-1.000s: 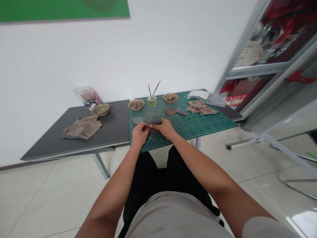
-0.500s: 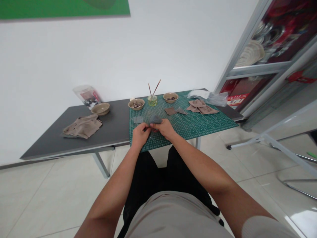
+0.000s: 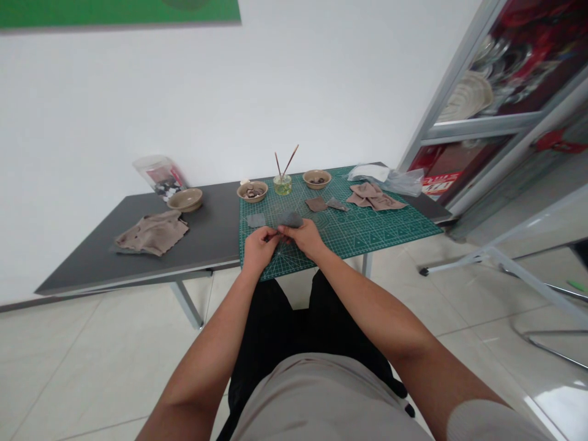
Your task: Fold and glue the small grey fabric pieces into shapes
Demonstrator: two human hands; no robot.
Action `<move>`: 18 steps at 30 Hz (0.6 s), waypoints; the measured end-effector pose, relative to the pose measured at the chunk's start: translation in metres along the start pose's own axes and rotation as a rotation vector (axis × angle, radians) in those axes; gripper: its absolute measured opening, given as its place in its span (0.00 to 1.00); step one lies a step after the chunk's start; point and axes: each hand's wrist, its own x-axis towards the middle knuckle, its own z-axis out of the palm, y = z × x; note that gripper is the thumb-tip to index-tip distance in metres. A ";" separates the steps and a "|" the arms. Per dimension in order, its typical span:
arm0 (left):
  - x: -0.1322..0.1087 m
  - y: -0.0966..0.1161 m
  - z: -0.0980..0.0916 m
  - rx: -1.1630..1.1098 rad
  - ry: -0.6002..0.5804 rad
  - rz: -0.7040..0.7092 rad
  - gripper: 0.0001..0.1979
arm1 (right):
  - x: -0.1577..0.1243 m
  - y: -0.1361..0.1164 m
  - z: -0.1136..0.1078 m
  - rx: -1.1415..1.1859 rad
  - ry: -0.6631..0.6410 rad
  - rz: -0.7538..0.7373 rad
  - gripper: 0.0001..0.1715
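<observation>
My right hand (image 3: 307,237) is closed on a small dark grey piece of sandpaper or cloth (image 3: 291,218), which sticks up above the fingers. Right beside it, my left hand (image 3: 260,245) has its fingertips pinched together, and they meet the right fingertips. What lies between the left fingers is hidden. Both hands hover over the near edge of a green cutting mat (image 3: 358,239). A lighter grey square (image 3: 256,220) lies flat just beyond the left hand. Farther right rest a brown square (image 3: 315,204) and a folded grey piece (image 3: 337,204).
Along the back stand a bowl of small pieces (image 3: 252,192), a glass jar (image 3: 282,185) with two thin sticks, and another bowl (image 3: 316,179). Brown cloths lie at right (image 3: 375,197) and left (image 3: 154,233). A third bowl (image 3: 185,199) and a clear tub (image 3: 160,176) are at left.
My hands stay in nearly the same place with fingertips together; the finger positions shift slightly. The view tilts a little. Nothing on the table has moved.
</observation>
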 end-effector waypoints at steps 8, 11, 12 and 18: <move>-0.001 0.001 0.001 0.005 0.026 -0.014 0.09 | -0.006 -0.002 0.004 -0.057 -0.007 -0.103 0.18; -0.001 0.001 -0.001 -0.009 0.024 -0.010 0.09 | -0.004 0.000 0.005 -0.035 0.019 -0.072 0.18; -0.001 0.000 -0.001 -0.022 0.027 -0.005 0.09 | -0.003 0.001 0.005 -0.023 0.027 -0.058 0.19; 0.001 -0.004 0.003 -0.218 0.089 -0.030 0.08 | -0.001 0.001 0.004 0.084 0.103 -0.013 0.21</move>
